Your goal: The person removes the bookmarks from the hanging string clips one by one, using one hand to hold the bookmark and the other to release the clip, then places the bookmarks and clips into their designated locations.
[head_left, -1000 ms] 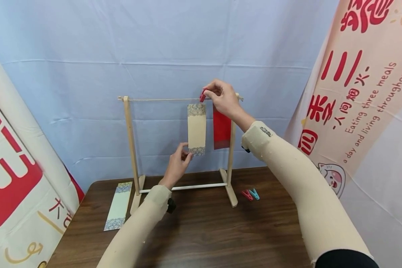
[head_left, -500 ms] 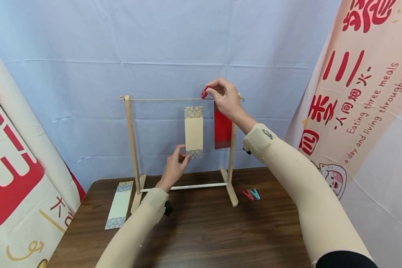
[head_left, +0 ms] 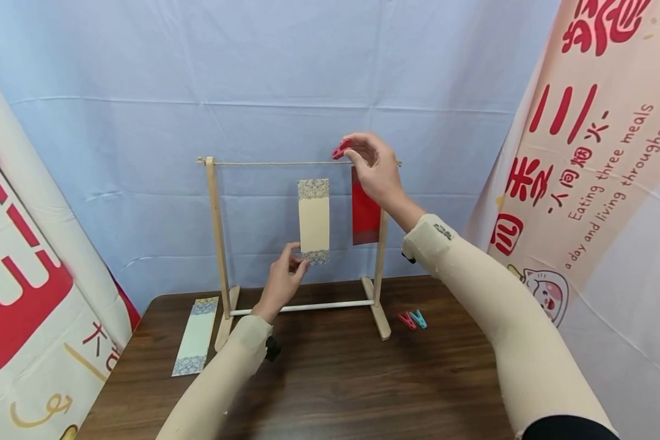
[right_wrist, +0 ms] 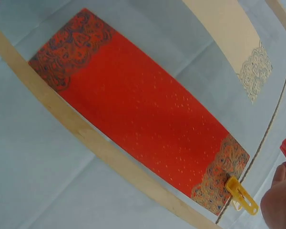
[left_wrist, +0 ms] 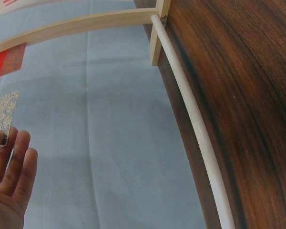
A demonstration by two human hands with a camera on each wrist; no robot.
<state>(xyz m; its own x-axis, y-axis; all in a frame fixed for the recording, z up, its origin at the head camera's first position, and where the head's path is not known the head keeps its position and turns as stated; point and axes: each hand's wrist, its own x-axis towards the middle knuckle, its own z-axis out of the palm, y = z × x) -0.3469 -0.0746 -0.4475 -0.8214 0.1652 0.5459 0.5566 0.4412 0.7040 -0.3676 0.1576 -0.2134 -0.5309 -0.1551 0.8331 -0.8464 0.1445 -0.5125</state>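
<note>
My left hand pinches a cream paper card with patterned ends by its lower left corner. The card stands upright, its top edge below the string and apart from it. In my right hand a red clothespin is pinched between thumb and fingers, just above the string. Beneath that hand hangs a red card, partly covered by it in the head view. The right wrist view shows a yellow clothespin fixing the red card to the string.
A wooden frame with a white lower bar carries the string. On the brown table, a pale green card lies at left. A pink-red clothespin and a blue clothespin lie right of the frame.
My left hand has shifted left and down with the cream card, widening its gap from the string. My right hand has moved slightly right, and the red clothespin has tilted and risen off the string line.
</note>
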